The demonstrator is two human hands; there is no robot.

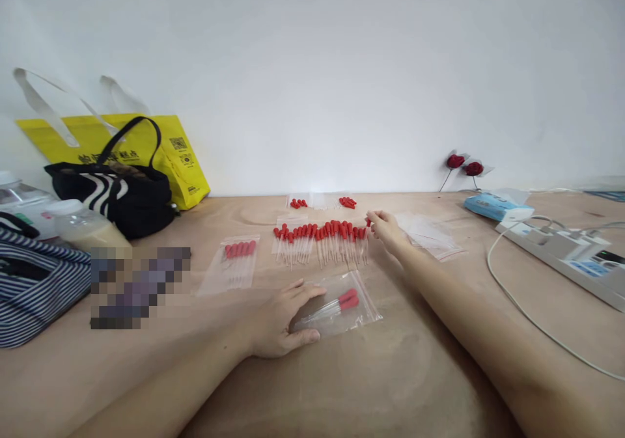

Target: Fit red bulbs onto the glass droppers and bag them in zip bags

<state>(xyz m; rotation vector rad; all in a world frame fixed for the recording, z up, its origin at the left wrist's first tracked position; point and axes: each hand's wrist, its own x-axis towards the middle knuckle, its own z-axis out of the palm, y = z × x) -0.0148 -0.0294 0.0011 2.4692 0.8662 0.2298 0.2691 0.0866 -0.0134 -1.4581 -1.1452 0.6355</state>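
My left hand (286,317) lies with fingers spread on the near end of a clear zip bag (368,317). Inside that bag are a few glass droppers (349,298) with red rubber bulbs. Farther back, my right hand (387,230) pinches the red bulb of a dropper (368,222) at the right end of a row. Many loose red-bulbed droppers (336,233) make up this row, their glass tips toward me. Left of it, a filled zip bag (239,259) holds several droppers side by side.
Flat zip bags (430,233) lie right of my right hand. Small red bulbs (347,202) rest at the back. A tissue pack (495,207), a power strip (566,259) and its cable are at right. A black bag (117,194), yellow bag (188,164) and bottles (81,226) stand left.
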